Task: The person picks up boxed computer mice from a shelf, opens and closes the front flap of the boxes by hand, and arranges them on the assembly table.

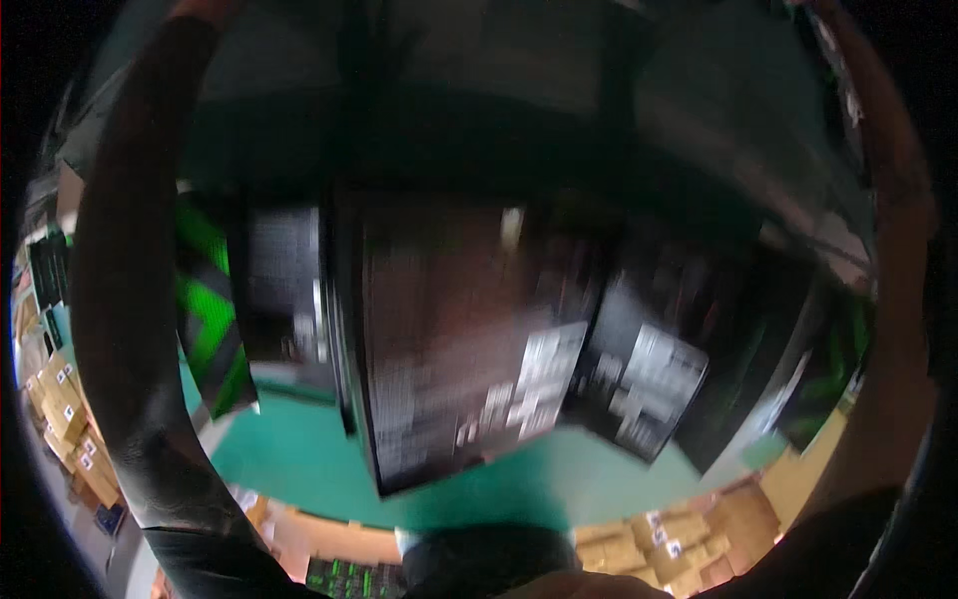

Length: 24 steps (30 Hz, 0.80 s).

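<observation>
Both my arms are raised along the sides of the head view. Beyond a dark sleeve, a small part of my left hand (208,9) shows at the top edge, its fingers cut off. My right forearm (891,170) reaches up to the top right, with the hand's fingers out of sight. Between my arms stand several black boxes with pale printed panels, blurred by motion. The largest black box (449,329) is in the middle, with another black box (649,369) to its right. A black box with green stripes (212,299) stands by my left forearm.
The boxes stand on a green tabletop (289,449). A large dark surface (479,130), too dim to make out, spans the upper part. Brown cartons (65,409) are stacked at the far left, and more brown cartons (659,544) lie beyond the table's lower right edge.
</observation>
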Each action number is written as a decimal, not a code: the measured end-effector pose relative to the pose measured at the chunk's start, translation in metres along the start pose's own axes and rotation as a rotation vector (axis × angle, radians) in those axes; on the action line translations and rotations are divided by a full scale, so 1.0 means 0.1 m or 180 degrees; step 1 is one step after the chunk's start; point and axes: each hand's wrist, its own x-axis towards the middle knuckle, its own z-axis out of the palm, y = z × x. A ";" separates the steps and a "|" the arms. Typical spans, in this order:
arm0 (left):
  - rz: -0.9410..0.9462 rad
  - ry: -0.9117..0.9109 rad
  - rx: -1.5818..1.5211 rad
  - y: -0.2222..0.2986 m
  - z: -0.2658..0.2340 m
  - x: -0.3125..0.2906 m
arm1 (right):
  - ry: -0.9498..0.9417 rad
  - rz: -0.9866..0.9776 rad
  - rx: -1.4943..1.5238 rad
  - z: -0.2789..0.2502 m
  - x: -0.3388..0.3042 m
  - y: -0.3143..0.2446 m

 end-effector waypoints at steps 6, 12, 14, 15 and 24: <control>-0.1215 -0.0720 -0.0331 0.18 0.25 0.51 | -0.0800 0.0457 0.0521 -0.46 -0.93 -1.12; -0.0428 -0.1518 -0.2296 0.20 0.55 0.38 | -0.0662 0.0742 0.1431 -0.29 -1.51 -1.41; 0.1561 -0.0566 0.1619 -0.20 0.61 0.29 | -0.1168 0.0403 0.1436 -0.37 -1.73 -1.49; 0.1547 -0.0621 0.1629 -0.25 0.47 0.28 | -0.1608 0.0091 0.1471 -0.46 -1.83 -1.57; -0.1656 -0.1784 0.0233 0.12 -0.66 -0.43 | -0.2699 -0.0421 0.1187 -0.28 -2.40 -1.51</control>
